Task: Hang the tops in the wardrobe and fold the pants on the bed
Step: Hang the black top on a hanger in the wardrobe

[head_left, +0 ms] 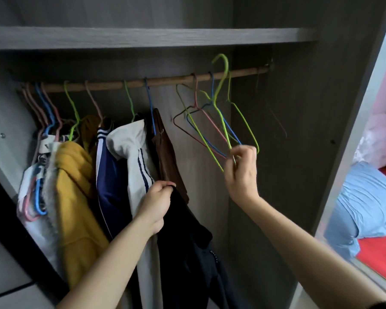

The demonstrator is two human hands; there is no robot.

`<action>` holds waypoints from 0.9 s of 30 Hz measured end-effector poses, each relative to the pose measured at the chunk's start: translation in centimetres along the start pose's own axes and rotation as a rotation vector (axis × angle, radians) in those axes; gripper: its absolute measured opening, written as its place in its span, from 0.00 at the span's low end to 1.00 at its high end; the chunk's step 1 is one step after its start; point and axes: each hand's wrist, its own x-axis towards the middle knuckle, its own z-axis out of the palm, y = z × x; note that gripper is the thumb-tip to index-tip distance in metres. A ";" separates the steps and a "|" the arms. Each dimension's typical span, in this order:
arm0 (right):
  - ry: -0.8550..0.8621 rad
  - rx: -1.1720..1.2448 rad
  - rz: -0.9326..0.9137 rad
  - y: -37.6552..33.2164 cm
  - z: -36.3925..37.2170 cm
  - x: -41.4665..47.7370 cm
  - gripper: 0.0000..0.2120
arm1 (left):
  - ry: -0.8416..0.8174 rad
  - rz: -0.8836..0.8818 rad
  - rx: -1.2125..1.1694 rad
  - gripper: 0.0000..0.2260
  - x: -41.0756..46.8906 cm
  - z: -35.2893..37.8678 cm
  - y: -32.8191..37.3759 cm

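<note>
1. Inside the wardrobe [299,130], a dark top [187,241] is being held up by the left hand [157,205], whose grip is closed round a bunched edge of the cloth, while the rest is hanging limp below the fist.
2. A green wire hanger [220,108] is being pinched at its lower corner by the right hand [241,172]; its hook is being carried clear above the rail [165,80], so it is judged to be off the rail.
3. The top is being judged soft, light and floppy, so it is best taken at the neckline or shoulders, where the hanger arms can be fed in.
4. The hanger is being judged thin, springy and light, and likely to twist if held by one corner only.
5. Several empty hangers [198,121], red, blue and green, are crowding the same stretch of rail and may be snagging the chosen one.
6. Hung garments [129,152] are filling the left side, leaving the right stretch freer.
7. Beyond the wardrobe side, the bed [379,253] is being glimpsed; no pants are being made out there.
</note>
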 end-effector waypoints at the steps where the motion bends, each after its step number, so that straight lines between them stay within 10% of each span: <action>1: 0.022 0.056 0.069 0.6 -1.0 -2.5 0.14 | 0.005 -0.057 -0.082 0.11 0.1 0.2 0.0; 6: -0.236 0.074 0.623 2.8 -4.9 -8.9 0.24 | 0.007 -0.105 -0.174 0.13 -0.3 2.3 -0.7; 10: -0.195 0.020 0.597 3.1 -9.1 -12.3 0.03 | -0.072 -0.192 -0.167 0.11 -1.2 4.2 -1.9; 18: -0.173 0.080 0.846 4.6 -15.9 -17.4 0.21 | -0.192 -0.086 0.021 0.14 -3.0 6.2 -5.2; 22: -0.155 -0.003 0.841 4.7 -17.1 -17.8 0.11 | -0.366 0.166 0.385 0.15 -3.5 6.6 -8.1; 27: -0.683 0.082 0.827 2.1 -19.5 -18.6 0.10 | -0.310 0.223 0.598 0.14 -3.2 7.2 -10.7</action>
